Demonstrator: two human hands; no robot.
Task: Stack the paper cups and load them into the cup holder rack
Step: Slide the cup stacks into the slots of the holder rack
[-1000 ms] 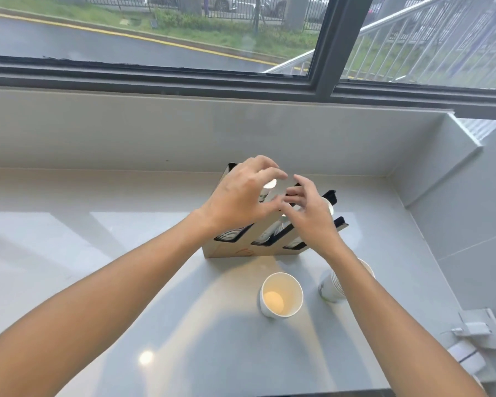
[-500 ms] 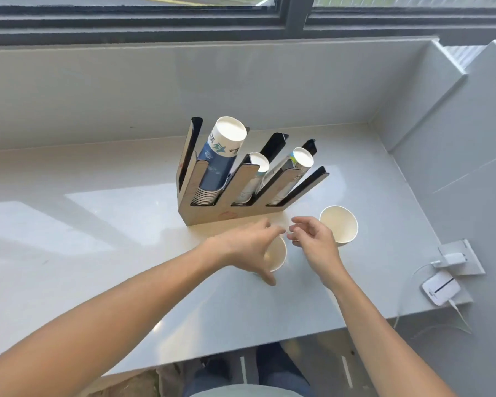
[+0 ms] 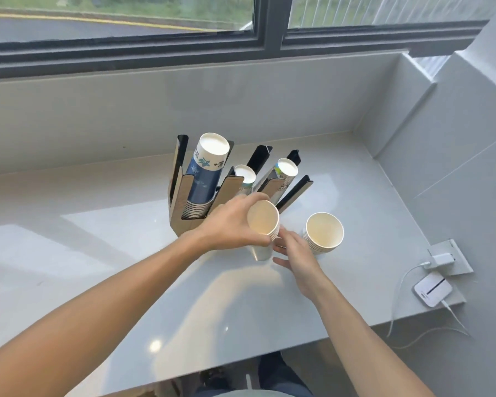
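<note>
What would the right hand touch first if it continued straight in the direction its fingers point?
Probably the cup stack held by the left hand; the right hand points up-left toward its lower part. Depth is unclear.

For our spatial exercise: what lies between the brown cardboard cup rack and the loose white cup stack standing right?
Head view: left hand holding another white cup stack.

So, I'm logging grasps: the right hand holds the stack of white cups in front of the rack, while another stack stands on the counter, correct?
Not quite: the head view shows the left hand gripping the stack of white cups. The right hand is open beside it. The rest holds.
</note>
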